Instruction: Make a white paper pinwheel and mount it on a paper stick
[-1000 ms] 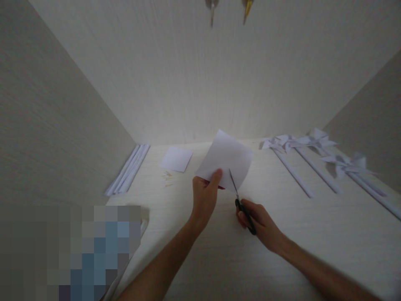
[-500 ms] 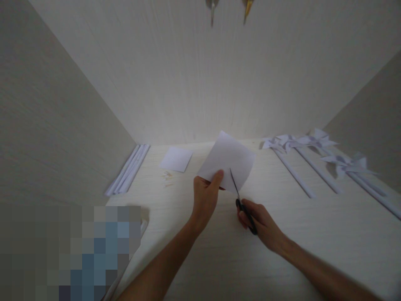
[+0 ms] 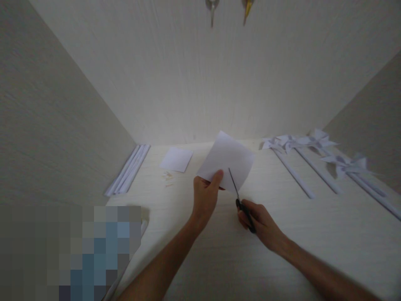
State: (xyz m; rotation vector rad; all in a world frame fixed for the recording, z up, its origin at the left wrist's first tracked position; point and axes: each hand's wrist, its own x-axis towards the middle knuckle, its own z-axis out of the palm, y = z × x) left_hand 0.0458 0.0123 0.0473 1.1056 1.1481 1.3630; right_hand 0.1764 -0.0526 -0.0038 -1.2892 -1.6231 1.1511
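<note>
On the counter, paper rolls lie far left, a paper square right of them, pinwheels far right; the held sheet sits between.

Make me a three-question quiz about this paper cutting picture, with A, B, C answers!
1. Where do the finished paper pinwheels lie?
A. right of the hands
B. left of the hands
C. under the sheet

2. What colour are the scissors' handles?
A. red
B. black
C. yellow

3. How is the white paper sheet held?
A. flat on the table
B. rolled up
C. lifted off the table, pinched by the left hand

Answers: 1 A, they line the table's right side. 2 B, dark loops show in the right hand. 3 C, thumb on its lower edge, blade at the sheet.
</note>
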